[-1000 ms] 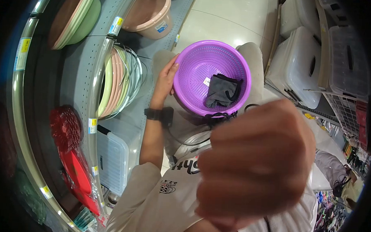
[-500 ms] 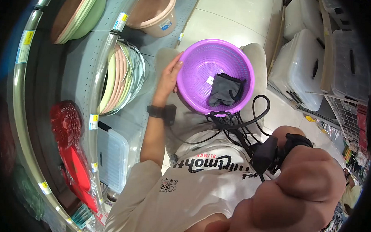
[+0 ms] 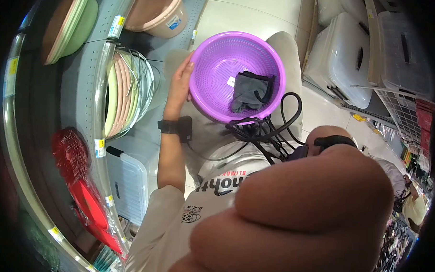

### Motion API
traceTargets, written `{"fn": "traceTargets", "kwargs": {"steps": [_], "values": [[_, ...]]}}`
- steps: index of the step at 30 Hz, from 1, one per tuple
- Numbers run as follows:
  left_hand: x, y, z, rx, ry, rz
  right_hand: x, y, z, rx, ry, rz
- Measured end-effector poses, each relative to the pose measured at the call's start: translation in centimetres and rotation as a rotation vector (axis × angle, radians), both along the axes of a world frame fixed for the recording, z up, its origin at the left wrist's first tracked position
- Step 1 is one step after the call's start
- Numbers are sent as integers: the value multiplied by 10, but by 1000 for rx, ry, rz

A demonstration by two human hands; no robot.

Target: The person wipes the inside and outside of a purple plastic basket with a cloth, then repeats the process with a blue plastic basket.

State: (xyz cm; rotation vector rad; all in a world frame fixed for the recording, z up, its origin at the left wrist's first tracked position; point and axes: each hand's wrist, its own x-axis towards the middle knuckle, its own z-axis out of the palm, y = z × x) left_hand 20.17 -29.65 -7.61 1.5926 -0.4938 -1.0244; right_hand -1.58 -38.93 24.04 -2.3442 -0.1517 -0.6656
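A round purple plastic basket (image 3: 200, 90) with perforated walls rests on my lap, tilted a little toward me. My left hand (image 3: 181, 82) grips its left rim, thumb at the edge and fingers along the outside. Inside lies a folded dark grey cloth (image 3: 250, 91) with black edging, beside a small white tag (image 3: 231, 81). My right hand (image 3: 296, 220) is raised very close to the camera, large and blurred, its fingers curled closed. Whatever they might hold is hidden. Black cables (image 3: 261, 130) loop between the basket and my shirt.
Shelves on the left carry stacked basins (image 3: 75, 30), a pink tub (image 3: 157, 14), coloured round rims (image 3: 123, 94), red wrapped goods (image 3: 84, 179) and a clear box (image 3: 127, 181). Lidded storage boxes (image 3: 340, 58) stand on the right. Another person (image 3: 415, 207) is at the far right.
My right hand has come up closer to the camera and covers more of my shirt. The view has shifted, so basket and shelves sit further left. My left hand keeps its grip.
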Motion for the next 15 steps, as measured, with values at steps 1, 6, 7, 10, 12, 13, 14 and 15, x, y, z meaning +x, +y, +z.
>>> {"fn": "traceTargets", "kwargs": {"steps": [1,6,7,10,12,13,14,15], "values": [[1,0,0,1,-9,0,1,-1,1,-1,8,9],[1,2,0,-5,-1,12,3,-7,3,-13,28,48],[2,2,-1,-7,16,10,3,-8,5,-21,33,54],[2,1,-4,-32,16,7,3,-10,8,-42,55,67],[2,2,-4,-29,19,15,2,-11,11,-53,76,78],[2,2,-4,-27,27,15,2,-12,13,-59,91,79],[2,1,-4,-26,17,22,2,-13,15,-69,108,79],[2,1,-4,-24,22,25,1,-13,20,-80,136,75]]}}
